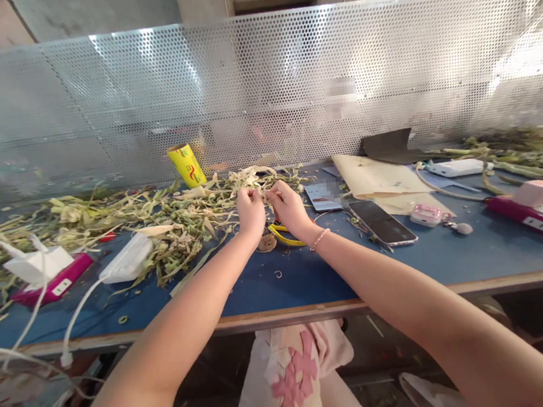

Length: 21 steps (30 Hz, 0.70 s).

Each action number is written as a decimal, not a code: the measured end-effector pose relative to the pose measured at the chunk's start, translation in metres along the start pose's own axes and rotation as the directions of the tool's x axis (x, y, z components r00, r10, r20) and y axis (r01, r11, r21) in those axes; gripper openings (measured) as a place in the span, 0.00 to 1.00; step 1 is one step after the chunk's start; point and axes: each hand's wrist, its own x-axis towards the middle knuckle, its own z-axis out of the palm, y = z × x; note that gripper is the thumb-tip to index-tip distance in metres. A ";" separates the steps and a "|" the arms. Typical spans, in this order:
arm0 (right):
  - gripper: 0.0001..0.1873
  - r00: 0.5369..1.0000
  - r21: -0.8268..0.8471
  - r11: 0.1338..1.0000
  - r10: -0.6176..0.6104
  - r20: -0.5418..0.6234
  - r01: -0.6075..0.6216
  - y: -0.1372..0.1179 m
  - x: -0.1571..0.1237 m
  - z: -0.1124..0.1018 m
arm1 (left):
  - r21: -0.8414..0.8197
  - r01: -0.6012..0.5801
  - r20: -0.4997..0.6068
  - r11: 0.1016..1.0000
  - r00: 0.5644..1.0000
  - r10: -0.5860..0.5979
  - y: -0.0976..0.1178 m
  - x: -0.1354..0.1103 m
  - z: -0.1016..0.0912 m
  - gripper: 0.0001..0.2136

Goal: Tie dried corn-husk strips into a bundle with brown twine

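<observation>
Over the blue table, my left hand [251, 211] and my right hand [288, 209] are close together, both with fingers pinched. Whatever sits between the fingertips is too small and hidden to name. Just behind and left of them spreads a heap of dried, pale green leaves and stems [185, 223]. Under my right hand lies a tool with yellow curved handles [285, 240], its other end out of sight. A small round brown thing [267, 242] rests beside it, below my left hand.
A yellow cardboard tube [187, 165] stands by the perforated metal screen [277, 79]. Two phones, a lit one [322, 196] and a dark one [382, 222], lie right. Nearby are brown paper [379, 175], an earphone case [426, 214] and magenta power strips [532, 216] with cables.
</observation>
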 end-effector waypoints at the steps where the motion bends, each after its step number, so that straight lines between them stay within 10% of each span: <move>1: 0.10 1.000 0.013 1.000 0.007 0.000 -0.007 0.001 0.000 0.000 | 0.009 0.009 -0.027 1.000 1.000 -0.009 0.002 0.000 -0.001 0.05; 21: 0.12 0.980 0.379 0.908 0.198 -0.020 -0.176 0.005 0.005 0.002 | 0.108 -0.115 -0.041 0.987 0.992 0.120 0.020 -0.011 -0.005 0.08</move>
